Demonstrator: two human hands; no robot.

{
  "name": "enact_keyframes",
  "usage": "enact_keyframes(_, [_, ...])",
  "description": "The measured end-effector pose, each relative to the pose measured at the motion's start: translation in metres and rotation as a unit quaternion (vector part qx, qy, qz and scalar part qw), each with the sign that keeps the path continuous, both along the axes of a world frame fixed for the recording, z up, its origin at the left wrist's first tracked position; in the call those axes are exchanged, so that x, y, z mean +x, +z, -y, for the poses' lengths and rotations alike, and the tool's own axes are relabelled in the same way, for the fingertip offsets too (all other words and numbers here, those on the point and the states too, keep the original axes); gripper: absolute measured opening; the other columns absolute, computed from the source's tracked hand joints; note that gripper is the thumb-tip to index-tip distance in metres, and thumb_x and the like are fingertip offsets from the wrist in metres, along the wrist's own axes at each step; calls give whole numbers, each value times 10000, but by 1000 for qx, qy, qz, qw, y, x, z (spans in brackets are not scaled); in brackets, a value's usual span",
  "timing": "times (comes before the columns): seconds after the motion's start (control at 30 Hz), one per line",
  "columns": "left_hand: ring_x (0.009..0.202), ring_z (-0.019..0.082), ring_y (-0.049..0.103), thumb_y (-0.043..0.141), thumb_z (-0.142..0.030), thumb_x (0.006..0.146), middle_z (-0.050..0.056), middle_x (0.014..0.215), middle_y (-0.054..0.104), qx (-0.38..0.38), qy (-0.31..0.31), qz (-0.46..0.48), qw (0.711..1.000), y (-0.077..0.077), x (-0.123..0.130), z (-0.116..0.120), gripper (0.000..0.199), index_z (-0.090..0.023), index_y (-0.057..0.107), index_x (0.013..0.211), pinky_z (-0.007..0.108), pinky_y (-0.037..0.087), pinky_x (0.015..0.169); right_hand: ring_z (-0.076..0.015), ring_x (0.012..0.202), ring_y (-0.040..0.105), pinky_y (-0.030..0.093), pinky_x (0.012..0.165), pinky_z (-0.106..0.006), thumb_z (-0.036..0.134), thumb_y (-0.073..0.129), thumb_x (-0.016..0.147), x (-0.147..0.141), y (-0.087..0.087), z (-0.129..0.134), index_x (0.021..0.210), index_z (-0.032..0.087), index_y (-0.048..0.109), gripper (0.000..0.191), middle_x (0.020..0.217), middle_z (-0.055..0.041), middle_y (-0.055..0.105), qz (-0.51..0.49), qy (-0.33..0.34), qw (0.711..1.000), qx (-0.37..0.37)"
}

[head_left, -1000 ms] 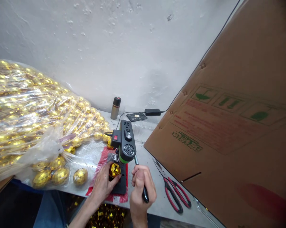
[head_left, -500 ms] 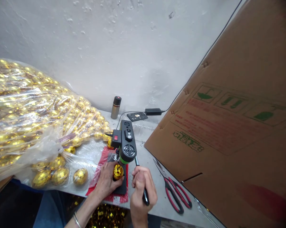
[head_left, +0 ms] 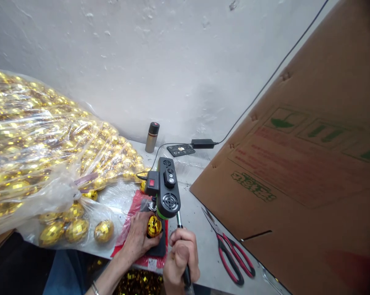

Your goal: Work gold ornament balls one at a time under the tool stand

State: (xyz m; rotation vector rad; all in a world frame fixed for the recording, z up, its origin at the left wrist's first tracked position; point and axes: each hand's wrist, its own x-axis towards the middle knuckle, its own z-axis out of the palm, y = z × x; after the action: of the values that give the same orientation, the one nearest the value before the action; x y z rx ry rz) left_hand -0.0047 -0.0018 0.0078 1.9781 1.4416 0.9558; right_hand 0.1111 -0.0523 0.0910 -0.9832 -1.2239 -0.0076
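Observation:
My left hand (head_left: 139, 237) is closed round a gold mirrored ball (head_left: 154, 226), keeping it under the head of a small black press machine (head_left: 169, 186) with a red switch. A dark hole or spot shows on top of the ball. My right hand (head_left: 182, 259) is wrapped round the black grip of the machine's lever (head_left: 187, 275), just to the right of the ball. Beneath the machine lies a red plastic sheet (head_left: 123, 241) on the table.
On the left bulges a clear bag of gold balls (head_left: 49, 135), with a loose gold ball (head_left: 104, 231) near it. Scissors (head_left: 234, 258) lie right, beside a large cardboard box (head_left: 283, 172). Behind stand a spray can (head_left: 152, 137), a phone (head_left: 181, 150) and a power adapter (head_left: 203, 143).
The view has shifted slightly. The lever and my right hand have moved a little down and toward me. My left hand still holds the ball at the machine.

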Motion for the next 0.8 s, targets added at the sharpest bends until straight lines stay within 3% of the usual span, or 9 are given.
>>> enact_keyframes(0.43, [1056,341,694,820,-265,759,81,1082,771,-24,-1,-5,1000,15,1,3,416,-231,703,1157,493,526,960,-116,660,497,420,662,-292,281,427,1130,-11,10,-5,740,226,486,398,766,40,503,-45,-12,998,33])
enact_keyframes(0.8, [1028,329,690,824,-269,751,80,1083,782,-3,10,-10,1000,12,3,5,442,-234,702,1174,471,529,935,-114,667,488,420,676,-303,259,445,1112,-15,5,-5,739,217,502,380,786,38,501,-67,-13,997,41])
